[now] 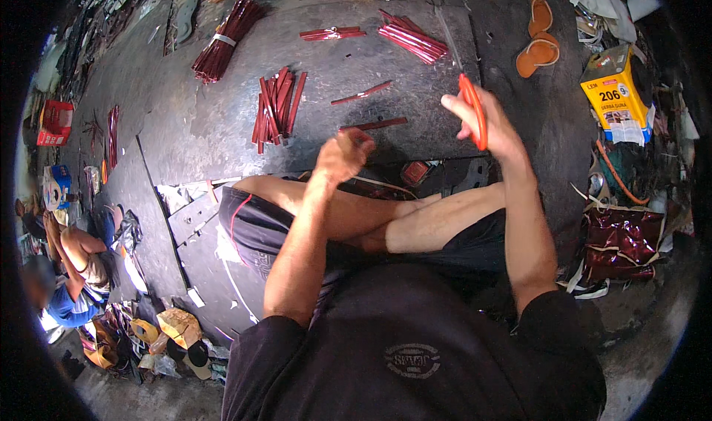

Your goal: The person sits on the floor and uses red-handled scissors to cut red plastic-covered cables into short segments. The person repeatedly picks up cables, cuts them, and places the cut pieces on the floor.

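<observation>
The right hand (495, 124) gripped red-handled scissors (466, 94), blades pointing far. The left hand (343, 159) curled beside a dark red strip (386, 123); whether it pinched anything could not be told. Loose strips (277, 103) lay farther left.

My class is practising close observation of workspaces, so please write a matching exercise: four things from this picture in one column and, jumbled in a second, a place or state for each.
Column one
1. Orange-handled scissors
2. Tied bundle of dark red strips
3. Sandals
4. Red box

Column two
A. At the far left
B. Brown, at the upper right
C. Held in the right hand
D. Wrapped with a pale band

Pairs: 1-C; 2-D; 3-B; 4-A
</observation>
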A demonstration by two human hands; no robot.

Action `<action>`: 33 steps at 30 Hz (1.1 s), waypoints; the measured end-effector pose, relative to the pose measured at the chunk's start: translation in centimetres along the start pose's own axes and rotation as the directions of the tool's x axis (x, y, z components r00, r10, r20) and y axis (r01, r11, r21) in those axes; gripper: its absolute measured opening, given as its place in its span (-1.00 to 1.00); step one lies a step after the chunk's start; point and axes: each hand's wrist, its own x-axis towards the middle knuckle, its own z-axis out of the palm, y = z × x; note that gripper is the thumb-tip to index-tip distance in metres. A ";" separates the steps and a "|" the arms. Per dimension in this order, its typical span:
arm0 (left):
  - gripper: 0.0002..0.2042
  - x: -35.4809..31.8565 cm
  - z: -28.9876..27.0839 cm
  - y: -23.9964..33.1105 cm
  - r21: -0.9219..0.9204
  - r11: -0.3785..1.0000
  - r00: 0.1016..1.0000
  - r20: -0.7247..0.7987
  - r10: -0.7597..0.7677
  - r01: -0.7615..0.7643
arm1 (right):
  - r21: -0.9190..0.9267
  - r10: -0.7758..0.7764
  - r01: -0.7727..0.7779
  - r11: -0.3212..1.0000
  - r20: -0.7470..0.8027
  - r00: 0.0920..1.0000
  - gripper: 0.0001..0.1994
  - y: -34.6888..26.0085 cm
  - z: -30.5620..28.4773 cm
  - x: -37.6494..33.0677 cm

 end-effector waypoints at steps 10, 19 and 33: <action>-0.75 1.8 -2.1 -5.2 -0.055 0.997 0.952 -0.300 -0.065 0.050 | -0.518 -0.114 0.026 0.855 -0.140 0.984 -0.61 3.2 0.5 -0.7; -0.79 2.8 -1.3 -4.5 0.033 0.999 0.971 -0.240 0.027 -0.019 | -0.071 0.021 -0.032 0.997 -0.158 0.987 -0.69 5.0 1.8 -3.0; -0.85 4.3 -2.3 -6.9 -0.051 0.997 0.962 -0.268 0.044 -0.060 | -0.074 -0.006 -0.008 0.997 -0.199 0.980 -0.65 6.0 3.1 -0.8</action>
